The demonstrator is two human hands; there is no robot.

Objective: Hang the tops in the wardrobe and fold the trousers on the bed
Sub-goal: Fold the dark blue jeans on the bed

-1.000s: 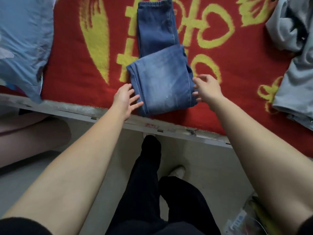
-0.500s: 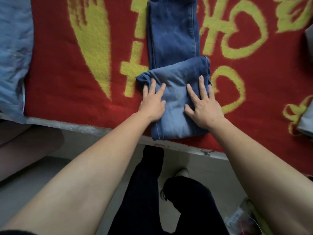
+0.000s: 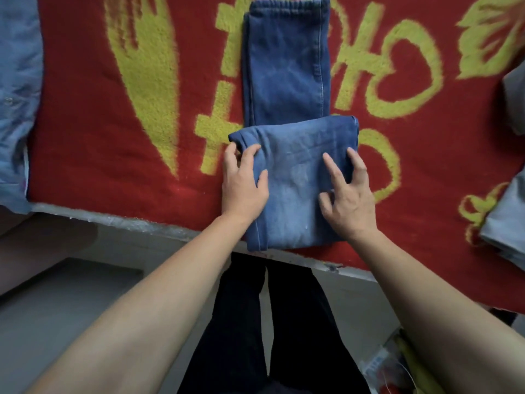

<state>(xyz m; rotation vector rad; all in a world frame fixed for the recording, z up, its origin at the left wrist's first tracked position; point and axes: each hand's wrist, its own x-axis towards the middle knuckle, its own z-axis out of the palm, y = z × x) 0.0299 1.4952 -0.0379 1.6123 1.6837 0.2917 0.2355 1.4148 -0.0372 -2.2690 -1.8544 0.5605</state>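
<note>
Faded blue denim jeans (image 3: 295,177) lie on the bed's fuzzy red-and-yellow blanket (image 3: 85,123). Their legs are doubled into a soft rectangular slab near the bed edge, with the elastic waistband at the far end. The left hand (image 3: 244,180) has its grip pinched on the slab's rumpled left corner. The right hand (image 3: 346,194) presses down with arched fingertips, grip apart. 0.5 s ago both hands lay flat on the slab.

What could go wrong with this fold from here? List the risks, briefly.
1. The folded end of the jeans reaches the near edge of the bed. A pull toward the body could drag it off.
2. The left hand bunches the fold's left corner, so a crease may get pressed in.
3. The folded layer sticks out past the length beneath on both sides, so the next fold may come out uneven.
</note>
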